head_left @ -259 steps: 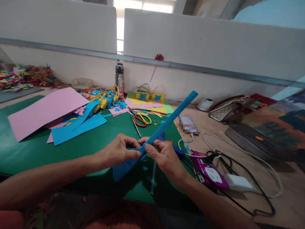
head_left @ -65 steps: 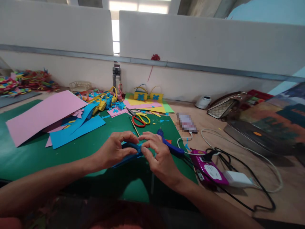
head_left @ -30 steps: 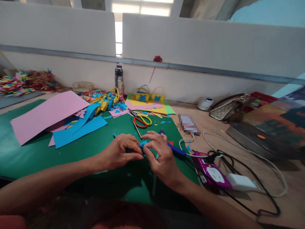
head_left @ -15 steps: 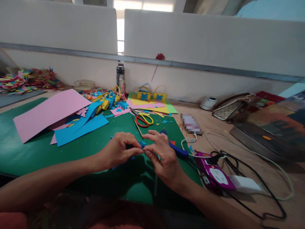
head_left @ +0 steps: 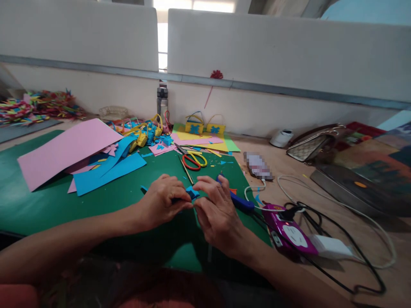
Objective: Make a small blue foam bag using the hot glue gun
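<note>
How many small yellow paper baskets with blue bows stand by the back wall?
2: small yellow paper baskets and stand side by side behind the scissors; more may hide in the scrap pile.

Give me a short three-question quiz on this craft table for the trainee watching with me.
1. True or false: both the left hand and the right hand pinch the small folded blue paper piece.
2. What lies right behind the right hand on the green cutting mat?
A. the blue hot glue gun
B. a stapler
C. a ruler
3. Fill in: the scissors with one red and one yellow handle loop lie ____ the hands, towards the wall.

Key: 1 true; 2 A; 3 beyond.
</note>
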Motion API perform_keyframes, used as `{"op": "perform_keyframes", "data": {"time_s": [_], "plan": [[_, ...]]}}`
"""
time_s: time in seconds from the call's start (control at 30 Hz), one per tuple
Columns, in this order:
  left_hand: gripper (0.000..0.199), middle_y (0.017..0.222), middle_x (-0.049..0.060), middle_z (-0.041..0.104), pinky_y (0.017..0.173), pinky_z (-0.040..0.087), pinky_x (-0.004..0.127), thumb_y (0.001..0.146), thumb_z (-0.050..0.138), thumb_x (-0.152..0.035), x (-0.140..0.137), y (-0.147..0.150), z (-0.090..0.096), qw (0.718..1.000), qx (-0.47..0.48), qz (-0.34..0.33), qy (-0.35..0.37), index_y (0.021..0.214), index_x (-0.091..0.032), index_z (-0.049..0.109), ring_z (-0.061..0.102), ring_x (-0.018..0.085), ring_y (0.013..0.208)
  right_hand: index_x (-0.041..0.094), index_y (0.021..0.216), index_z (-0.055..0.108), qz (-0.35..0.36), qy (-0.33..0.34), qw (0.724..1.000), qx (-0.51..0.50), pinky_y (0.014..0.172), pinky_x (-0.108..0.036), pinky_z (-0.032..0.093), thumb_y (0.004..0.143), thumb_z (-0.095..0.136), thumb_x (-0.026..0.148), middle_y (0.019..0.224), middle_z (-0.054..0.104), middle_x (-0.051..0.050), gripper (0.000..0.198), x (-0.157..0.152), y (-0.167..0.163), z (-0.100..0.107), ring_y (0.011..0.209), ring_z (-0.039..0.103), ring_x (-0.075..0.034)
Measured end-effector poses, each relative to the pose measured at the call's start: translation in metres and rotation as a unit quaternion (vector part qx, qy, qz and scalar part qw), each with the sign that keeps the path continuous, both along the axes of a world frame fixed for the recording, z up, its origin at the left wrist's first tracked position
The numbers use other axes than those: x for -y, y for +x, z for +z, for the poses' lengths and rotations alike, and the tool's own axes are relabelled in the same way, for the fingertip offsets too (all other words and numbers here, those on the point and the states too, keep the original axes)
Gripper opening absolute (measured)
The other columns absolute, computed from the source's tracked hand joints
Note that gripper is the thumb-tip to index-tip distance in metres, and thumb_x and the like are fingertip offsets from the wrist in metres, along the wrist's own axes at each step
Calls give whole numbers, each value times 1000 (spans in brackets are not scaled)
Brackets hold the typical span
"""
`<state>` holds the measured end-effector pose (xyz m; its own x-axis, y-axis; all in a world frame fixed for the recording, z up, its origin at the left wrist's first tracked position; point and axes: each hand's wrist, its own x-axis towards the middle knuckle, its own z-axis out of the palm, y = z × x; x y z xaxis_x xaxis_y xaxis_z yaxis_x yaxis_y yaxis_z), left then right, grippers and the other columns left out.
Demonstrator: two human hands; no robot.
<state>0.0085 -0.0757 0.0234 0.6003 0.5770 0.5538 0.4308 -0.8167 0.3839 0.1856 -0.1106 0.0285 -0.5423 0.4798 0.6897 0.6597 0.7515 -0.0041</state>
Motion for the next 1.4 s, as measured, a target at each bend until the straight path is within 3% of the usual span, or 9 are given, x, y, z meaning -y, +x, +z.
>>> {"op": "perform_keyframes", "data": {"time_s": [0.4, 0.6, 0.77, 0.93, 1.07, 1.27, 1.4], "plan": [[14, 64, 1, 64, 68, 33, 28, 79, 62, -26, 0, 0, 3, 999, 19, 5, -27, 70, -17, 66, 53, 12, 63, 19, 72, 47, -28, -1, 998, -52, 96, -51, 28, 79, 43, 5, 94, 56, -10, 16, 0, 1, 1, 107, 52, -24], [19, 64, 1, 63, 65, 35, 27, 83, 55, -23, 0, -1, 7, 998, 55, 30, -29, 70, -16, 66, 54, 13, 64, 21, 70, 44, -48, -17, 991, -124, 88, -44, 36, 84, 38, 8, 74, 55, -3, 19, -6, 6, 6, 77, 55, -17], [18, 71, 4, 64, 65, 39, 26, 84, 53, -23, -1, -2, 7, 996, 69, 59, 8, 76, -15, 67, 56, 14, 69, 20, 73, 50, -17, -132, 964, -230, 67, -28, 43, 83, 42, 10, 75, 56, -3, 16, -5, 7, 7, 71, 54, -14], [17, 75, 5, 65, 70, 41, 28, 84, 53, -23, -2, -2, 6, 991, 89, 62, 75, 78, -15, 67, 58, 15, 72, 21, 56, 40, 72, -214, 928, -298, 52, -25, 34, 71, 35, 0, 54, 42, 4, 26, -2, 8, 2, 53, 43, -11], [16, 77, 5, 64, 68, 43, 24, 82, 53, -20, -4, -4, 12, 988, 147, 46, -29, 82, -14, 67, 58, 13, 73, 21, 56, 38, 46, -270, 909, -315, 53, -25, 33, 66, 34, 3, 57, 41, 3, 21, -5, 9, 4, 55, 41, -11], [16, 75, 2, 64, 58, 42, 19, 77, 53, -18, -5, -4, 21, 942, 224, 34, -248, 84, -13, 67, 55, 10, 65, 20, 74, 50, -17, -322, 884, -337, 49, -23, 36, 80, 40, 16, 55, 44, 5, 13, -5, 7, 10, 50, 45, -10], [16, 71, 1, 62, 50, 40, 17, 74, 55, -18, -4, -3, 21, 930, 238, 37, -279, 87, -13, 65, 52, 9, 58, 21, 86, 55, -42, -307, 889, -337, 44, -22, 37, 84, 46, 26, 56, 48, 6, 11, -5, 7, 8, 44, 45, -9]]}}
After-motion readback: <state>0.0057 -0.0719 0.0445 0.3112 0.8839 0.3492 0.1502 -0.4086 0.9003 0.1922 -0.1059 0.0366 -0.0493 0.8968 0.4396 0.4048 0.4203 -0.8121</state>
